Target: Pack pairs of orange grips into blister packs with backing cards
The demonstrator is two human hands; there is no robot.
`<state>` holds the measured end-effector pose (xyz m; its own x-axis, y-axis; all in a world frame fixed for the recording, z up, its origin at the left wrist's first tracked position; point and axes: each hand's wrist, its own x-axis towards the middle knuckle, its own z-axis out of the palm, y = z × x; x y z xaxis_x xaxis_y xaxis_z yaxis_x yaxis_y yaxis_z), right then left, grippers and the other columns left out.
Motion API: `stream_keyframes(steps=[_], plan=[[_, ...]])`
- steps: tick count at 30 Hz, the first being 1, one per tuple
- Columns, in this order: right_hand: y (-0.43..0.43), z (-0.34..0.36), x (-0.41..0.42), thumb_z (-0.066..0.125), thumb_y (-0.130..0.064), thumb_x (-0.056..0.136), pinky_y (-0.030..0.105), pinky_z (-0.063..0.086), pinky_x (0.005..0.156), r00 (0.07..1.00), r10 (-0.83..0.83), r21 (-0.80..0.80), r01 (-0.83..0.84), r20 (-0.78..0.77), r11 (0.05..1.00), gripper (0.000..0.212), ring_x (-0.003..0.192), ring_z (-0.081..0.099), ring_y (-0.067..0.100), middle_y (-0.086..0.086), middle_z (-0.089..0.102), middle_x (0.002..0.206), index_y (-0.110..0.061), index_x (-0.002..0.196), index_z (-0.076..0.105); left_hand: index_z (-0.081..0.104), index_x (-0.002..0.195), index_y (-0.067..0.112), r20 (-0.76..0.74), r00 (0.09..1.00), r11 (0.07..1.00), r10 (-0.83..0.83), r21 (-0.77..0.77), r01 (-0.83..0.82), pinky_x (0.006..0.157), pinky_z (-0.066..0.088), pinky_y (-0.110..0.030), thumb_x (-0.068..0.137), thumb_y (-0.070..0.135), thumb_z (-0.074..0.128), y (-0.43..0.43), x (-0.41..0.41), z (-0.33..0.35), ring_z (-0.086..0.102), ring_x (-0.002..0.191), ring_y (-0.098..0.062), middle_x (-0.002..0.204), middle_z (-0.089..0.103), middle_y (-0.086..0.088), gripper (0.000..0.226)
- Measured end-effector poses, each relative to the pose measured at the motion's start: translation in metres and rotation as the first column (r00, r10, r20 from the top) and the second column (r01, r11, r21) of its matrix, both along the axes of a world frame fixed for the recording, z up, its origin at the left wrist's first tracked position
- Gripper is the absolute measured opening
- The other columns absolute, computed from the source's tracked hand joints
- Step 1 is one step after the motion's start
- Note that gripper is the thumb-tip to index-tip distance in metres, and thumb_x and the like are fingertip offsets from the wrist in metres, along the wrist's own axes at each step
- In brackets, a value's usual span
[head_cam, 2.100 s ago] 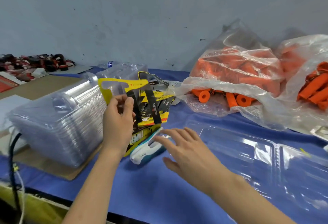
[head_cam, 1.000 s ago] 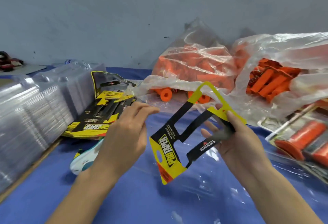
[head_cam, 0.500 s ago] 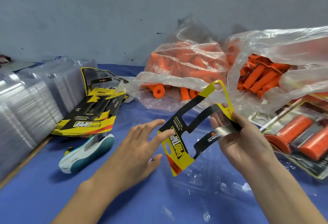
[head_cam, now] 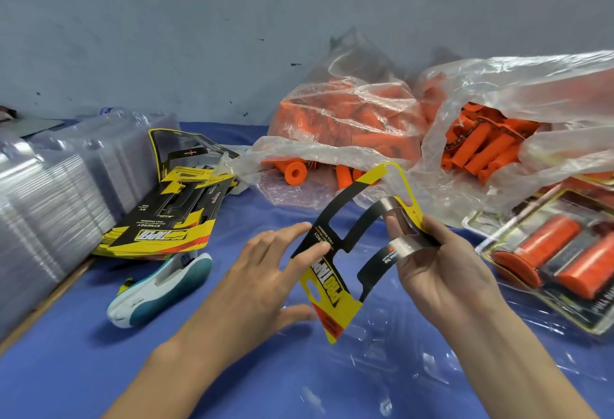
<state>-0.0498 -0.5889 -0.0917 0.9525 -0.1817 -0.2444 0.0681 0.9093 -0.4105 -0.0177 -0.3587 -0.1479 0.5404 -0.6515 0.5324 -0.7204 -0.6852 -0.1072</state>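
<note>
Card held up over the open pack

The backing card [head_cam: 324, 285], yellow and black with cut-out windows, is held tilted in the air between the two hands, its red lower corner pointing down toward a clear blister pack [head_cam: 382, 362] that lies open on the blue table cover [head_cam: 83, 368]. The right hand [head_cam: 442, 272] pinches the card's upper right side, thumb on the front and fingers curled behind it. The left hand [head_cam: 265, 282] is spread with fingers nearly straight; its fingertips touch the card's left edge and it grips nothing.

Behind the card, two clear plastic bags [head_cam: 358, 113] hold loose orange grips [head_cam: 488, 152], and one grip [head_cam: 295, 172] pokes out of the nearer bag's mouth. A filled pack [head_cam: 548, 259] with two grips lies just right of the right hand. To the left sit a pile of spare cards [head_cam: 166, 222], a stack of empty clear packs [head_cam: 50, 206], and a white and teal stapler [head_cam: 159, 289] near the left wrist
</note>
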Motion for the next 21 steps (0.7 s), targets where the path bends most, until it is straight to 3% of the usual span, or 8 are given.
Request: stream_keyframes(steps=[4, 8, 10, 13, 15, 19, 20, 21], plan=[[0.001, 0.001, -0.001, 0.042, -0.013, 0.104, 0.035, 0.061, 0.061, 1.000, -0.006, 0.022, 0.005, 0.021, 1.000, 0.033, 0.089, 0.073, 0.032, 0.024, 0.071, 0.106, 0.011, 0.124, 0.053, 0.038, 0.146, 0.026, -0.008, 1.000, 1.000, -0.010, -0.001, 0.010, 0.112, 0.031, -0.037, 0.080, 0.065, 0.055, 0.000, 0.000, 0.001, 0.038, 0.132, -0.026, 0.151, 0.036, -0.008, 0.079], [0.003, 0.000, -0.003, 0.034, -0.012, 0.104, 0.039, 0.062, 0.071, 0.998, 0.029, 0.007, -0.030, 0.050, 1.000, 0.037, 0.096, 0.072, 0.033, 0.026, 0.069, 0.112, 0.013, 0.126, 0.051, 0.052, 0.138, 0.020, 0.046, 0.996, 0.993, -0.073, -0.088, 0.077, 0.113, 0.034, -0.040, 0.092, 0.040, 0.059, -0.002, -0.005, 0.002, 0.047, 0.128, -0.027, 0.143, 0.047, -0.008, 0.051], [0.005, 0.000, -0.004, 0.035, -0.013, 0.104, 0.039, 0.062, 0.069, 0.997, 0.046, -0.069, -0.042, 0.058, 0.997, 0.036, 0.095, 0.072, 0.031, 0.023, 0.070, 0.112, 0.011, 0.121, 0.055, 0.061, 0.127, 0.018, 0.096, 0.991, 0.973, -0.090, -0.202, 0.107, 0.108, 0.038, -0.037, 0.098, 0.030, 0.052, -0.003, -0.007, 0.007, 0.052, 0.121, -0.025, 0.136, 0.054, -0.005, 0.033], [0.005, 0.000, -0.008, 0.038, -0.032, 0.104, 0.038, 0.060, 0.066, 0.997, 0.054, -0.365, -0.031, 0.053, 0.930, 0.035, 0.095, 0.073, 0.029, 0.013, 0.072, 0.112, -0.009, 0.115, 0.062, 0.062, 0.112, 0.021, 0.069, 0.995, 0.871, -0.072, -0.482, 0.096, 0.093, 0.043, -0.026, 0.103, 0.030, 0.046, -0.001, -0.012, 0.019, 0.058, 0.105, -0.015, 0.116, 0.061, 0.006, 0.020], [0.002, -0.001, -0.010, 0.029, -0.060, 0.099, 0.039, 0.057, 0.069, 0.997, 0.029, -0.605, 0.023, 0.076, 0.796, 0.058, 0.092, 0.073, 0.028, 0.010, 0.074, 0.106, -0.017, 0.115, 0.064, 0.054, 0.103, 0.031, -0.030, 0.999, 0.755, -0.019, -0.656, -0.005, 0.078, 0.041, -0.013, 0.104, 0.035, 0.043, 0.003, -0.013, 0.030, 0.056, 0.088, -0.004, 0.094, 0.059, 0.015, 0.012], [-0.011, -0.003, -0.014, 0.012, -0.077, 0.086, 0.035, 0.046, 0.073, 0.989, -0.092, -0.918, 0.145, 0.119, 0.370, 0.079, 0.075, 0.068, 0.018, 0.001, 0.076, 0.087, -0.027, 0.107, 0.070, 0.052, 0.090, 0.017, -0.235, 0.971, 0.473, -0.044, -0.861, -0.187, 0.061, 0.040, -0.023, 0.102, 0.040, 0.044, 0.016, -0.001, 0.040, 0.050, 0.068, -0.006, 0.076, 0.059, 0.005, 0.027], [-0.017, -0.006, -0.014, 0.015, -0.075, 0.091, 0.035, 0.046, 0.072, 0.983, -0.138, -0.970, 0.145, 0.119, 0.195, 0.073, 0.076, 0.067, 0.017, -0.001, 0.076, 0.084, -0.028, 0.106, 0.069, 0.050, 0.085, 0.018, -0.241, 0.970, 0.447, -0.022, -0.870, -0.206, 0.057, 0.037, -0.020, 0.103, 0.036, 0.044, 0.021, 0.002, 0.042, 0.045, 0.063, -0.001, 0.071, 0.056, 0.008, 0.026], [-0.026, -0.011, -0.013, 0.020, -0.070, 0.096, 0.036, 0.046, 0.072, 0.977, -0.177, -0.991, 0.102, 0.117, -0.087, 0.064, 0.080, 0.067, 0.019, -0.001, 0.074, 0.086, -0.028, 0.107, 0.067, 0.048, 0.082, 0.019, -0.254, 0.967, 0.439, 0.016, -0.867, -0.235, 0.056, 0.035, -0.017, 0.104, 0.032, 0.044, 0.026, 0.006, 0.044, 0.042, 0.061, 0.001, 0.068, 0.053, 0.011, 0.025]])
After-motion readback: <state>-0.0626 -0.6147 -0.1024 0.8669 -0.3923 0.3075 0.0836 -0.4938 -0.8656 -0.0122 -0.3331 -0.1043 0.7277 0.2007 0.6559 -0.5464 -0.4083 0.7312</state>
